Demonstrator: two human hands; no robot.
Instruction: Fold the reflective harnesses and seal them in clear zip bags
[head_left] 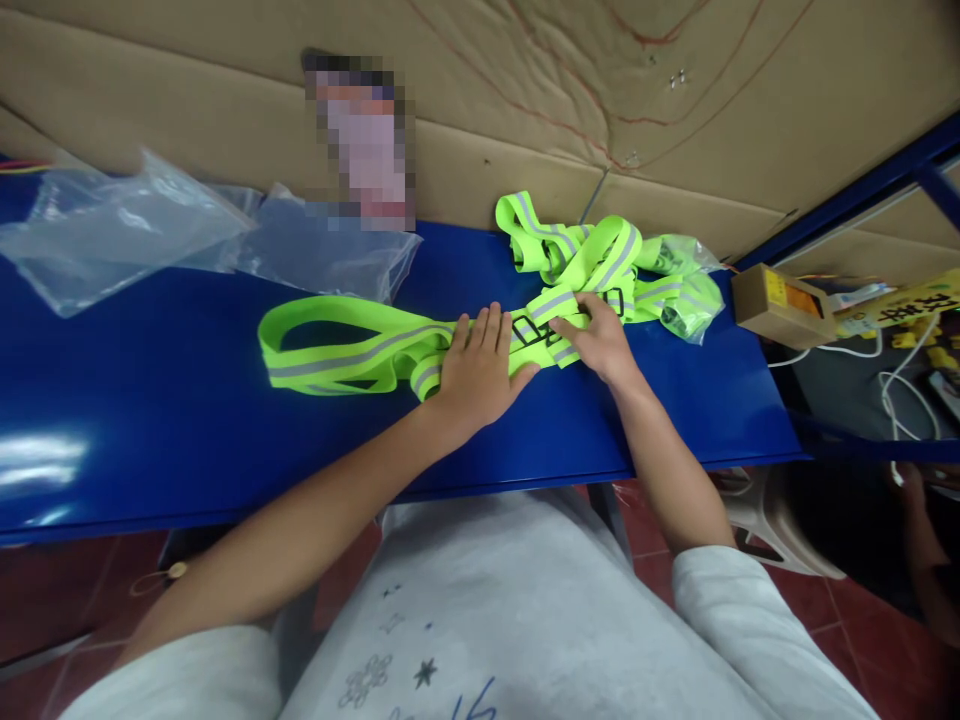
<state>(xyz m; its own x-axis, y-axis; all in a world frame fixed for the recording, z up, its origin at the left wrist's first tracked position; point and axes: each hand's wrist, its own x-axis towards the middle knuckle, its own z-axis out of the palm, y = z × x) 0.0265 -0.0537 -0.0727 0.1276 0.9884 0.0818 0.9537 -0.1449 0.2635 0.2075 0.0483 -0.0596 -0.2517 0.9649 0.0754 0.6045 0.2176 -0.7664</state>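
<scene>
A neon-green strap with a grey reflective stripe lies stretched across the blue table. My left hand lies flat on the strap's middle, fingers stretched out and together. My right hand presses on the strap just to the right, fingers bent down over a black buckle between the two hands. Behind my right hand a heap of more green reflective straps rests on the table, partly in clear plastic.
Clear plastic bags lie at the table's back left. A cardboard wall stands behind the table. A small cardboard box, cables and yellow items sit to the right, where another person's hand shows.
</scene>
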